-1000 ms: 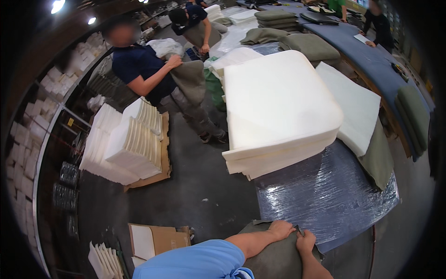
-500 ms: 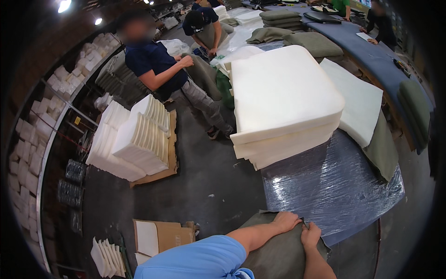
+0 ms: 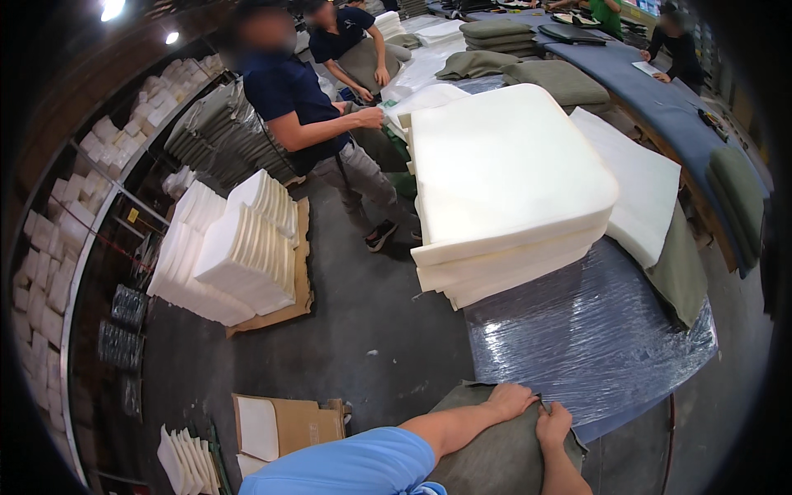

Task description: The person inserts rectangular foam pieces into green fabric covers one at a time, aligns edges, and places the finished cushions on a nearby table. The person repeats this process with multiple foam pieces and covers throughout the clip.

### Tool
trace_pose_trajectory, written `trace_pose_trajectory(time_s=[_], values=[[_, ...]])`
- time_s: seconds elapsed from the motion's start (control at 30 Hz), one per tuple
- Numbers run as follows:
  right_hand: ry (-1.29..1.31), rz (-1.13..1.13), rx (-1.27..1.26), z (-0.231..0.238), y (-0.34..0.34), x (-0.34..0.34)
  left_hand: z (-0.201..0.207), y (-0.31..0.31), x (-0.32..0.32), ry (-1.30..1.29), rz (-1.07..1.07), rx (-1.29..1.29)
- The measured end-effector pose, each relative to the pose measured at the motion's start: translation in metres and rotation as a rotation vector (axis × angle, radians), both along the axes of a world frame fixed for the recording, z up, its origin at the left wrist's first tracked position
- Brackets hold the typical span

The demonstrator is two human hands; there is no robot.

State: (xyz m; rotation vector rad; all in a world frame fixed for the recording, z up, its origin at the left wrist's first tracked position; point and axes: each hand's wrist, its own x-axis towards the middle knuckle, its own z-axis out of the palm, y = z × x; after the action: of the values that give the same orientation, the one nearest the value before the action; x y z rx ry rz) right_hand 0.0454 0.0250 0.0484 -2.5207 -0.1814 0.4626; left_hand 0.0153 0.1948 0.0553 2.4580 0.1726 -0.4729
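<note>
A plastic-wrapped bench [image 3: 569,330] carries stacked white pads [image 3: 511,165]. Grey-green cloth [image 3: 487,450] lies by the bench's near edge. A cardboard box [image 3: 301,422], white sheets [image 3: 258,429] at its left, bears unreadably small print. Left hand [image 3: 511,402] and right hand [image 3: 554,424] pinch the cloth's far edge.

1. the left upper arm [image 3: 355,460], in a light blue sleeve, slants in from the lower edge.
2. the left forearm [image 3: 458,422] is bare and reaches up and to the right.
3. the left hand [image 3: 511,402] lies back upward, its fingers bent toward the right one.
4. the right forearm [image 3: 563,470], also bare, rises steeply from the lower edge.
5. the right hand [image 3: 554,424] is curled, thumb and fingers pinched together, just beside the left.
</note>
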Motion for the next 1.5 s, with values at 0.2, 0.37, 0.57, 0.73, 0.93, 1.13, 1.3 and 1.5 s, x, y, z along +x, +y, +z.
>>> trace_pose_trajectory(time_s=[0.2, 0.37, 0.57, 0.73, 0.93, 1.13, 1.3, 1.5], values=[[-0.007, 0.038, 0.019, -0.001, 0.001, 0.001, -0.002, 0.002, 0.0, 0.013, 0.016, -0.017], [-0.025, 0.065, -0.015, -0.008, -0.002, 0.001, -0.003, 0.001, 0.002, 0.02, 0.014, -0.024], [0.011, 0.068, -0.037, -0.009, -0.003, 0.002, 0.003, 0.002, 0.004, 0.071, 0.007, -0.041], [0.009, 0.067, -0.027, -0.006, -0.002, 0.002, -0.001, 0.001, 0.003, 0.063, -0.006, -0.011], [0.059, 0.032, -0.013, -0.002, -0.001, 0.004, -0.005, 0.0, 0.001, -0.025, 0.027, -0.033], [0.101, 0.034, -0.04, 0.003, 0.0, 0.005, -0.007, 0.001, 0.002, 0.022, 0.003, -0.004], [0.108, 0.02, -0.05, 0.001, 0.0, 0.005, -0.008, 0.0, 0.002, -0.016, 0.013, -0.007], [0.111, 0.015, -0.027, 0.002, 0.001, 0.006, -0.009, 0.001, 0.002, -0.006, 0.014, -0.006]])
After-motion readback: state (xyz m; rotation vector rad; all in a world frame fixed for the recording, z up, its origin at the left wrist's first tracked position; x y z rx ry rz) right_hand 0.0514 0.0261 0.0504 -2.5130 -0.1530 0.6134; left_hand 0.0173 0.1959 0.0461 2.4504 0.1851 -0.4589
